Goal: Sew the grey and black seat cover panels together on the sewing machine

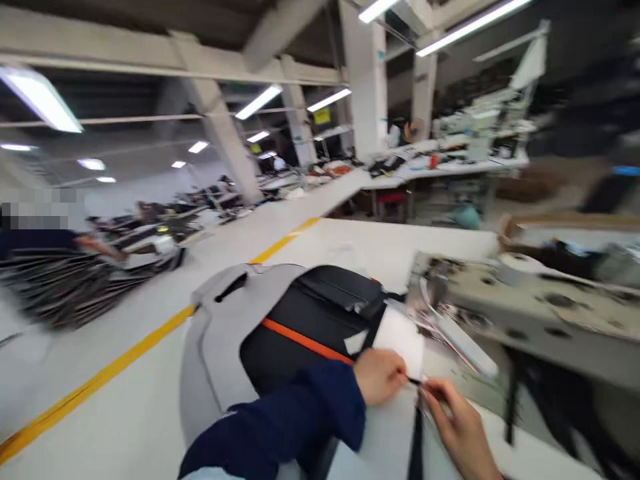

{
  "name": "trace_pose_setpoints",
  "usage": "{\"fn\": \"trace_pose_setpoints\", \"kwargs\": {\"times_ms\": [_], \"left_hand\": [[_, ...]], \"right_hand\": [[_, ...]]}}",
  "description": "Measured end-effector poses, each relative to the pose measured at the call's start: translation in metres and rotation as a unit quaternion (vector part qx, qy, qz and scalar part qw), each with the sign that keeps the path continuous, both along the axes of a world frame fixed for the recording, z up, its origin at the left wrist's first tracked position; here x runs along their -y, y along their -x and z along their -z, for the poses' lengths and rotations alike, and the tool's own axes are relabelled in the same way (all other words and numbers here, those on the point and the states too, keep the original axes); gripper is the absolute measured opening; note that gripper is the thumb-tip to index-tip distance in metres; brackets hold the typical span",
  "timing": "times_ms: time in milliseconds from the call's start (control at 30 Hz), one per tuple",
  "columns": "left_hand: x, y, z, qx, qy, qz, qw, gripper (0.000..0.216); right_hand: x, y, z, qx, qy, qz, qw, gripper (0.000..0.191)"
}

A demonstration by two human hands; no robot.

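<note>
My left hand (380, 377) is closed in a pinch at the near edge of the sewing machine. Close beside it on the right, my right hand (456, 423) pinches too. A thin black strip (417, 437) runs between the fingertips of both hands and hangs down below them. Its exact kind is blurred. Under and left of my left forearm lies a grey and black backpack piece (220, 353) with an orange stripe (307, 339). A small white label (355, 343) shows near the black part's edge.
The sewing machine (500, 293) stands at right, with a white roll (520, 267) on it and a cardboard box (507, 233) behind. A yellow line (120, 360) crosses the white table. Left, a person's arm (100, 247) reaches over a stack of dark pieces (75, 287).
</note>
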State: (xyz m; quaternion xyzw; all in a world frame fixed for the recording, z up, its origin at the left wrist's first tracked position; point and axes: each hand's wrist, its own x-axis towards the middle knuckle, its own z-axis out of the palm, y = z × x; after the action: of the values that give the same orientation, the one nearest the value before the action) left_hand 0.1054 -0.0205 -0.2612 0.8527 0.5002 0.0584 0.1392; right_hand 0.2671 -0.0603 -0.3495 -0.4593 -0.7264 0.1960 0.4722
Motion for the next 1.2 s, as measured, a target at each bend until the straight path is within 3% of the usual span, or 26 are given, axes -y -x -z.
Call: {"fn": "trace_pose_setpoints", "kwargs": {"times_ms": [33, 133, 233, 367, 500, 600, 700, 933, 1100, 1200], "left_hand": [[-0.003, 0.001, -0.003, 0.007, 0.0, 0.001, 1.0, 0.006], [-0.025, 0.005, -0.001, 0.031, 0.01, 0.029, 0.999, 0.017], [-0.047, 0.011, 0.012, 0.053, 0.008, 0.069, 0.996, 0.014], [-0.056, 0.02, 0.025, 0.053, -0.023, 0.071, 0.996, 0.012], [-0.056, 0.019, 0.021, 0.009, -0.039, 0.053, 0.998, 0.012], [-0.062, 0.01, 0.014, -0.026, -0.031, 0.032, 0.999, 0.014], [-0.075, -0.005, 0.01, -0.012, -0.027, 0.045, 0.999, 0.015], [-0.104, -0.038, 0.013, -0.06, -0.016, 0.005, 0.998, 0.012], [-0.119, -0.044, 0.016, -0.093, -0.028, -0.01, 0.995, 0.026], [-0.13, -0.043, 0.021, -0.093, -0.014, -0.009, 0.996, 0.024]], "right_hand": [[0.006, -0.002, -0.006, -0.006, -0.038, 0.02, 0.999, 0.02], [0.025, -0.008, -0.013, 0.102, -0.069, 0.01, 0.992, 0.025], [0.047, -0.01, -0.014, 0.189, -0.059, -0.027, 0.98, 0.042], [0.062, -0.011, -0.019, 0.233, -0.016, -0.045, 0.971, 0.042], [0.047, -0.008, -0.023, 0.302, -0.002, -0.066, 0.951, 0.04], [0.026, -0.002, -0.022, 0.364, -0.052, -0.129, 0.921, 0.022], [0.01, 0.005, -0.019, 0.387, -0.097, -0.171, 0.901, 0.025], [0.006, 0.006, -0.023, 0.377, -0.105, -0.179, 0.903, 0.027], [0.005, 0.006, -0.025, 0.375, -0.074, -0.187, 0.905, 0.028], [0.005, 0.006, -0.025, 0.375, -0.067, -0.19, 0.905, 0.027]]}}
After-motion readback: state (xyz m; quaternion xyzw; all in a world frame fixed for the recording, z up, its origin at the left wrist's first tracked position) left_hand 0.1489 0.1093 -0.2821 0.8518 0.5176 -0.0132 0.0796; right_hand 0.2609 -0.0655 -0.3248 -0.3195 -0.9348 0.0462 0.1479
